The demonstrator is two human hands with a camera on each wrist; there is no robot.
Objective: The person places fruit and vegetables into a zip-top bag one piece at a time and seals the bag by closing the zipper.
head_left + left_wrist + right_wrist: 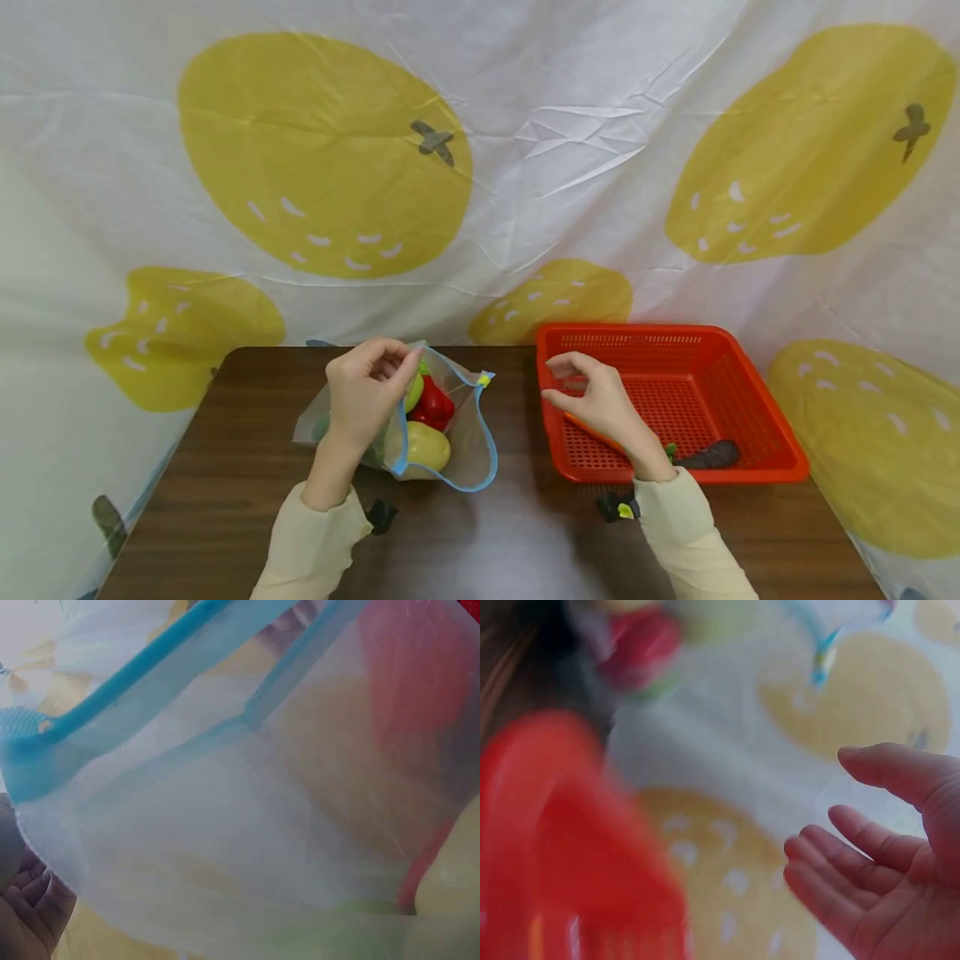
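A clear zip bag [477, 467] with blue edging lies on the left side of the table, its mouth spread wide. Inside it are a yellowish potato-like piece [428, 447], a glossy red piece like a pepper [434, 404] and something green. My left hand [363, 387] pinches the bag's upper rim between thumb and fingers. Over the left wall of the red basket [720, 400], my right hand [600, 396] is held with thumb and fingers apart and nothing between them. In the right wrist view the palm [900, 885] is bare.
An orange carrot-like piece [592, 433], partly hidden by my right hand, and a dark eggplant-like piece [708, 455] lie in the basket. A yellow zip slider [483, 380] sits at the bag's corner. Behind the brown table [525, 533] hangs a white cloth [555, 192] printed with yellow fruit.
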